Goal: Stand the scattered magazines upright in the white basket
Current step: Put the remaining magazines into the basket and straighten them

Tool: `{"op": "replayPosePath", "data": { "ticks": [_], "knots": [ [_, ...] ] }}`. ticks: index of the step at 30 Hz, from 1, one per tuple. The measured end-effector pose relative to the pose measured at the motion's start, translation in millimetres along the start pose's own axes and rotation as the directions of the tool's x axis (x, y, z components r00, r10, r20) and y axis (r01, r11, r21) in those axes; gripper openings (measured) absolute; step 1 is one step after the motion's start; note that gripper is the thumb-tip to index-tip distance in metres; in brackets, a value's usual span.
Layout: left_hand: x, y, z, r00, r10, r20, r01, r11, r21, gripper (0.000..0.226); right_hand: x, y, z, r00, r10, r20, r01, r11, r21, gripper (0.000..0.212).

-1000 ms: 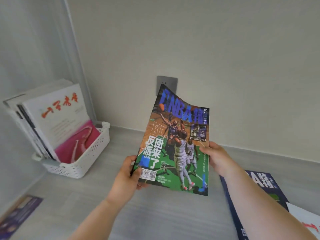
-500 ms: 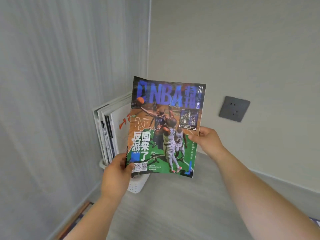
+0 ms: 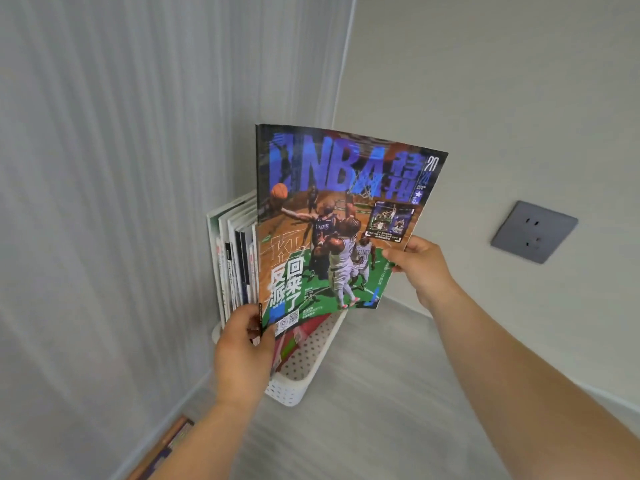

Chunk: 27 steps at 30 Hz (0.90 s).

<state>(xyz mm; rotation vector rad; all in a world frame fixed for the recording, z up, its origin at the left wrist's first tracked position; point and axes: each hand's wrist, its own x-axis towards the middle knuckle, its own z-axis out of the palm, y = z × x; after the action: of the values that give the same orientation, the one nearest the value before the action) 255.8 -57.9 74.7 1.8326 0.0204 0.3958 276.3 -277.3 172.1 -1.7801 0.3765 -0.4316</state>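
I hold a basketball magazine (image 3: 339, 216) with a blue NBA title upright in both hands. My left hand (image 3: 242, 351) grips its lower left corner, and my right hand (image 3: 415, 261) pinches its right edge. The magazine hangs just above the white perforated basket (image 3: 304, 372), which sits in the corner on the grey surface. Several magazines (image 3: 232, 258) stand upright in the basket's far end against the left wall. A red cover (image 3: 304, 332) shows low inside the basket, mostly hidden behind the held magazine.
A grey wall socket (image 3: 533, 232) is on the right wall. The ribbed left wall (image 3: 104, 202) stands close beside the basket. Another magazine (image 3: 169, 445) lies flat at the bottom left edge. Bare grey surface (image 3: 381, 427) lies in front of the basket.
The view has closed in on the basket. Both hands have carried the magazine toward it, so its lower edge now hangs over the basket's open part.
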Motion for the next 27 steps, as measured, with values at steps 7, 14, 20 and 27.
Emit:
{"op": "replayPosePath", "data": {
  "ticks": [7,14,20,27],
  "knots": [
    [-8,-14,0,0.996,0.045,0.075,-0.058,0.983,0.174,0.008,17,-3,30,0.998,-0.040,0.056,0.035,0.996,0.082,0.036],
    [-8,-15,-8,0.991,0.099,0.092,-0.128,0.911,0.392,0.053,24,15,61,0.986,0.064,0.156,-0.058,0.997,-0.045,0.029],
    [-6,-12,-9,0.971,0.158,0.179,-0.223,0.867,0.445,0.054,30,33,75,0.994,0.079,0.080,-0.073,0.995,-0.075,0.029],
    [-3,-6,-13,0.913,0.309,0.265,-0.404,0.766,0.499,0.067,42,36,79,0.993,0.090,0.075,-0.077,0.984,-0.160,0.022]
  ]
}}
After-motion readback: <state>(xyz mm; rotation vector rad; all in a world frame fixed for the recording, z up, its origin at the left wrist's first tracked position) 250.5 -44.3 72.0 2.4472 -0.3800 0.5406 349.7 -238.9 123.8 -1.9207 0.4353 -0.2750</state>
